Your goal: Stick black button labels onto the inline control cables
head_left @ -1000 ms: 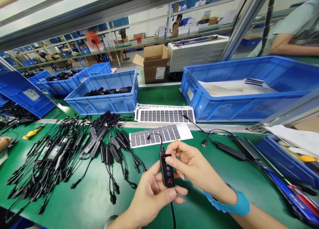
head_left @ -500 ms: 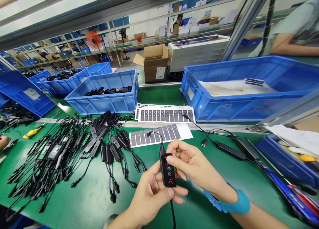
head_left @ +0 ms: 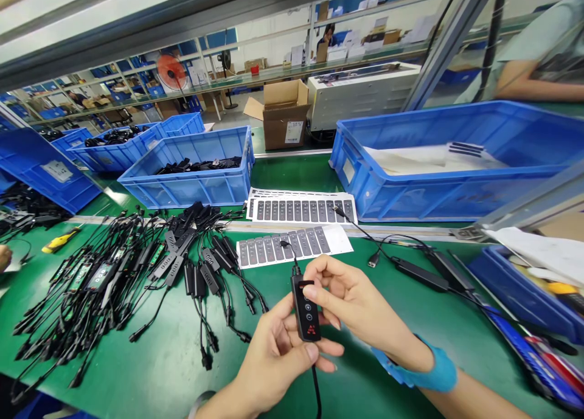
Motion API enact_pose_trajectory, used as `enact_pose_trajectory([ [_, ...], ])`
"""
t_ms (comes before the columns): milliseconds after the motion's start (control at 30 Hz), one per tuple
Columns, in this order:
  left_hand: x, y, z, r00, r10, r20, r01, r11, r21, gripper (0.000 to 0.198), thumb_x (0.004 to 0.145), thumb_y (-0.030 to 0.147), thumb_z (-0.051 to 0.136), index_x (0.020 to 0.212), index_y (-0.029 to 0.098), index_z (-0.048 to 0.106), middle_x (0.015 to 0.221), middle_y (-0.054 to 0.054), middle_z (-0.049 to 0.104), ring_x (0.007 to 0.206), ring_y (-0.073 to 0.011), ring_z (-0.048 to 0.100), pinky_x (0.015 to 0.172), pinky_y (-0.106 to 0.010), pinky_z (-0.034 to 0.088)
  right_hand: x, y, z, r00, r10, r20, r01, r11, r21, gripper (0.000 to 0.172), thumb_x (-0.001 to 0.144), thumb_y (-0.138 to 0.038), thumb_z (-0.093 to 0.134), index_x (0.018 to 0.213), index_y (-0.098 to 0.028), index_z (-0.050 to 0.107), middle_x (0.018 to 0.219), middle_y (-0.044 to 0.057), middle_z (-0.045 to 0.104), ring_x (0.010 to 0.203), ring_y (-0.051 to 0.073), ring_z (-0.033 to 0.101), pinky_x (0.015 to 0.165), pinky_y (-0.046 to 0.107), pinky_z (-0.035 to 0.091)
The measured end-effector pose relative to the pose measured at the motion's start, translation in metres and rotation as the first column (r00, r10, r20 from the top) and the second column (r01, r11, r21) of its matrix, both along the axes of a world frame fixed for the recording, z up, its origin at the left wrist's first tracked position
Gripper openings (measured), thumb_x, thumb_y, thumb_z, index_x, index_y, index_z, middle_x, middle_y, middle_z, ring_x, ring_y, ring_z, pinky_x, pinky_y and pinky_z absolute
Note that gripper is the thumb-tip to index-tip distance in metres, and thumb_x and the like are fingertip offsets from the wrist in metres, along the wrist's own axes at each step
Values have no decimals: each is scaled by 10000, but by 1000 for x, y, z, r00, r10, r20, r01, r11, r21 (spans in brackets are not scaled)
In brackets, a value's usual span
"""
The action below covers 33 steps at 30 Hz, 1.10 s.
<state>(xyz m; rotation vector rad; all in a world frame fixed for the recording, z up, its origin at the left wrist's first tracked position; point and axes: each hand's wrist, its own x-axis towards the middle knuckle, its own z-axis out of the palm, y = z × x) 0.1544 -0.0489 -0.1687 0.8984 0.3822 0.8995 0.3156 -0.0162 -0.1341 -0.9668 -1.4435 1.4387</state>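
My left hand (head_left: 274, 352) holds a small black cable controller (head_left: 301, 331) upright from below, thumb at its lower end and fingers behind it. On the controller's face lies a glossy black label sticker (head_left: 309, 309) with plus and minus marks and a red pattern at the bottom. My right hand (head_left: 337, 291) pinches the sticker's upper end between thumb and fingers. A short cable with a plug (head_left: 285, 244) rises from the controller's top, and a thicker cable (head_left: 317, 385) hangs below. Beyond my hands lies a sheet of grey label stickers (head_left: 274, 249).
Many black cabled controllers (head_left: 168, 258) are heaped on the left, near a yellow screwdriver (head_left: 61, 241). Blue bins (head_left: 191, 194) stand behind, with a large one (head_left: 456, 194) at right. More sticker sheets (head_left: 301, 210) and a cabled black stick (head_left: 420, 275) lie ahead. Another person's hand (head_left: 4, 258) shows far left.
The plug on the controller's top cable has shifted slightly right. My hands keep nearly the same hold, and the controller has turned only a little. The other person's hand has drawn back left.
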Motion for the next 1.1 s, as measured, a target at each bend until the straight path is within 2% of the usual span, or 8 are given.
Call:
enact_pose_trajectory([
  [400, 0, 0, -1, 1000, 5, -4, -5, 1000, 17, 502, 887, 182, 660, 1363, 234, 510, 1144, -131, 620, 950, -204, 680, 741, -218, 563, 2, 1, 2, 1000, 19, -21, -19, 999, -26, 357, 893, -468, 624, 879, -147, 469, 705, -23, 434, 440, 23, 379, 367, 125, 355],
  [700, -1, 0, -1, 1000, 8, 12, -8, 1000, 11, 497, 894, 145, 642, 1362, 259, 517, 1144, -117, 628, 960, -198, 679, 748, -215, 565, 0, 0, 0, 1000, 5, 10, -5, 1000, 3, 339, 886, -447, 632, 876, -148, 472, 720, -16, 441, 446, 24, 378, 369, 125, 371],
  [1100, 1, -1, -5, 999, 17, 33, -18, 1000, 17, 453, 912, 180, 623, 1345, 285, 547, 1125, -109, 639, 946, -206, 684, 719, -204, 560, -1, -1, 1, 1000, -4, 25, 4, 1000, -3, 337, 878, -448, 634, 878, -148, 479, 704, -13, 439, 486, 46, 404, 378, 129, 385],
])
